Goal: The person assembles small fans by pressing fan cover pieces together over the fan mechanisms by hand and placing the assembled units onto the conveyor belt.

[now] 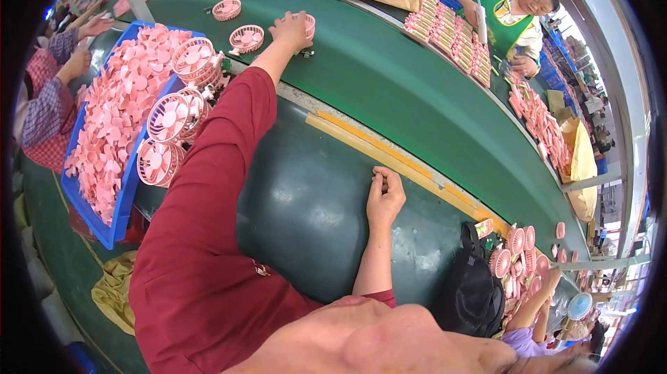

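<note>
My left arm in a dark red sleeve stretches over the green conveyor belt. At its end my left hand [290, 32] is closed around a small pink fan head [310, 24], mostly covered by the fingers. Another pink fan head [246, 39] lies on the belt just left of it, and a further pink fan head [226, 9] sits beyond. My right hand [386, 197] is over the dark green worktable [299, 193], with its fingers curled in. Whether anything small is inside those fingers is hidden.
A blue crate [119, 220] full of pink fan blades stands left, beside stacked pink fan heads [167, 118]. A black bag [472, 294] lies right, near more pink fans [515, 240]. Across the belt [410, 89], a person in a green apron [501, 16] works by pink parts. Other people sit at both sides.
</note>
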Motion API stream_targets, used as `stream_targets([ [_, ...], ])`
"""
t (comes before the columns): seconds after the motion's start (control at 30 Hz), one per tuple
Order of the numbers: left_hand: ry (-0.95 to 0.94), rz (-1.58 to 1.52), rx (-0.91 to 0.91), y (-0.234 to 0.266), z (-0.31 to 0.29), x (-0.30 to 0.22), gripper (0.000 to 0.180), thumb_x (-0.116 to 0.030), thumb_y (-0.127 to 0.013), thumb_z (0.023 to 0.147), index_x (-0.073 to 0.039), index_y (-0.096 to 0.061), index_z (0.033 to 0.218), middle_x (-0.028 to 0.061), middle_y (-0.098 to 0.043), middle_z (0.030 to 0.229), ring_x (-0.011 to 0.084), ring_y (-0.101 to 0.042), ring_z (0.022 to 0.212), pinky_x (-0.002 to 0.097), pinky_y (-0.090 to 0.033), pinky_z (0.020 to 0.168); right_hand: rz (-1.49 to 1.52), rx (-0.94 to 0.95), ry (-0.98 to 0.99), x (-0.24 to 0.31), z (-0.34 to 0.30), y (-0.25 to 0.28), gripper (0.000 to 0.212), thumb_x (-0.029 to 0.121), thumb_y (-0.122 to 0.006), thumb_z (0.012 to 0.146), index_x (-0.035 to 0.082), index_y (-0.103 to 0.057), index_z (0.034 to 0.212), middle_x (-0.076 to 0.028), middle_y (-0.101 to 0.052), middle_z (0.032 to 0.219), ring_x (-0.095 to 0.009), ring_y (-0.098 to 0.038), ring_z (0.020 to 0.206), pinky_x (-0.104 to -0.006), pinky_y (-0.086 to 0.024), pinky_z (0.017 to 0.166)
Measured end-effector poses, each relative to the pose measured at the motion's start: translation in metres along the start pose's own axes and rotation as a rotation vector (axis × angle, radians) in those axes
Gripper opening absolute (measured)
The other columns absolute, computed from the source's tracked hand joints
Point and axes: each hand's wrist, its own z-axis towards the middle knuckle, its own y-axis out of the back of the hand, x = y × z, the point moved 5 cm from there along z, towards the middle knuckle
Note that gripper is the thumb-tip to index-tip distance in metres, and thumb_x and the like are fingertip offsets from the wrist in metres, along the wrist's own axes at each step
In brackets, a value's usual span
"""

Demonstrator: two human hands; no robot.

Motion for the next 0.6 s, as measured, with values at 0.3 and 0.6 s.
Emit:
stream_targets([
  [0.3, -0.096, -0.219, 0.068, 0.015, 0.005, 0.002, 0.09, -0.05, -0.081, 0.065, -0.027, -0.042, 0.142, 0.015, -0.046, 0.142, 0.0422, -0.052, 0.123, 0.0519, -0.046, 0.101, 0.019, -0.021, 0.001, -0.004, 0.0, 0.002, 0.011, -0.001, -0.062, 0.088, 0.004, -0.069, 0.094, -0.008, -0.067, 0.088, -0.016, -0.064, 0.065, -0.0274, -0.051, 0.06],
  [0.6, 0.011, -0.098, 0.271, 0.043, 0.022, 0.078, 0.087, -0.053, -0.079, 0.069, -0.009, -0.048, 0.138, 0.0161, -0.062, 0.127, 0.0367, -0.06, 0.117, 0.0544, -0.048, 0.097, 0.038, -0.004, -0.008, -0.001, 0.0, -0.002, 0.013, -0.001, -0.062, 0.086, 0.005, -0.069, 0.095, -0.008, -0.068, 0.089, -0.017, -0.065, 0.066, -0.0285, -0.052, 0.062],
])
